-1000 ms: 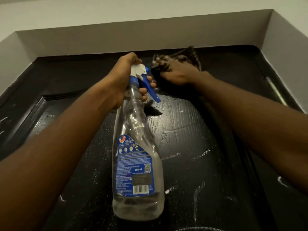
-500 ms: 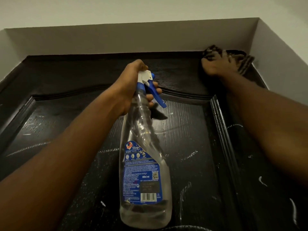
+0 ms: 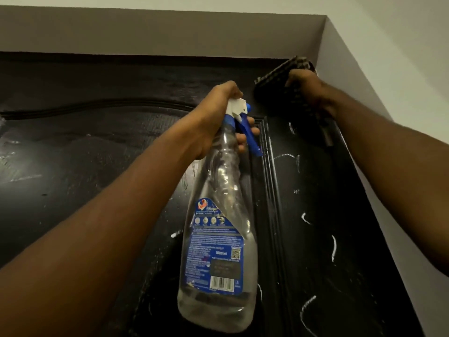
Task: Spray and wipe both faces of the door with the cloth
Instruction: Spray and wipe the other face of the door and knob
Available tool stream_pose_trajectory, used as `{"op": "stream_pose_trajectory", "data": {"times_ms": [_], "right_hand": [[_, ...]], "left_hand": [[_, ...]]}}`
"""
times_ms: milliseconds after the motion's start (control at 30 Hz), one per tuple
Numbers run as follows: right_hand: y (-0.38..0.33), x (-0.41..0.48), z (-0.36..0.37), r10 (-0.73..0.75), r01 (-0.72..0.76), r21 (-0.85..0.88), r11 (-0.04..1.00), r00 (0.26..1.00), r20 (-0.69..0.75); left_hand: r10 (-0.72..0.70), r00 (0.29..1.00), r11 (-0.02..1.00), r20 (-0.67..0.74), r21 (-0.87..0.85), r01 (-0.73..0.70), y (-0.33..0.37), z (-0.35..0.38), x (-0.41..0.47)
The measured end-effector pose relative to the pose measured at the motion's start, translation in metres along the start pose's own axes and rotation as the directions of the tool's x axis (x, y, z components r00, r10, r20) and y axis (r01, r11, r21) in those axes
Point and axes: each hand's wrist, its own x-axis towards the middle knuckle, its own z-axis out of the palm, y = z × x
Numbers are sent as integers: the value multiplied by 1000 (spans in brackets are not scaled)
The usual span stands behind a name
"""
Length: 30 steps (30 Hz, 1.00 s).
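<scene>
A black panelled door [image 3: 92, 166] fills the view, seen from below, its face streaked with wet spray. My left hand [image 3: 216, 117] grips the neck of a clear spray bottle [image 3: 218, 251] with a blue label and a blue-and-white trigger head; the bottle hangs down in front of the door. My right hand [image 3: 308, 91] presses a dark patterned cloth [image 3: 284, 74] against the door's top right corner, right under the frame. Part of the cloth hangs below my wrist.
The pale door recess [image 3: 170, 37] runs across the top, and its right wall [image 3: 379, 98] slants down beside my right arm. A raised moulding [image 3: 269, 190] runs down the door between panel and right stile.
My right hand has swept the cloth from the door's upper middle to its top right corner. The bottle stays raised in my left hand, and the view has shifted right.
</scene>
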Motion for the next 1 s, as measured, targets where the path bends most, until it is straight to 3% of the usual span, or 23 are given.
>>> {"op": "stream_pose_trajectory", "data": {"times_ms": [333,367,433,467,533,667,800,900,1000], "right_hand": [[25,-28,12,46,-14,-236,972,990,131],[31,-28,17,2,50,-349,936,989,146],[45,-31,25,-121,226,-612,758,970,209],[51,-38,27,-198,305,-685,662,952,233],[61,-65,25,-294,414,-700,581,909,294],[91,-114,25,-345,372,-717,589,918,194],[92,-122,25,-160,42,-681,731,981,-111],[71,-105,37,-175,36,-721,692,977,-119],[56,-98,46,-223,179,-729,661,974,37]], "left_hand": [[-96,994,990,-43,100,100,-33,29,-13],[-81,995,990,-61,108,87,-34,27,-14],[-51,995,995,-83,85,58,-34,24,-17],[-46,995,996,-88,70,52,-34,23,-18],[-56,994,997,-89,51,61,-35,20,-22],[-71,995,997,-72,-5,71,-38,15,-32],[-91,994,996,-62,-23,90,-42,11,-40],[-89,994,995,-60,-51,86,-42,2,-43],[-75,996,996,-49,-57,72,-41,-5,-46]]}}
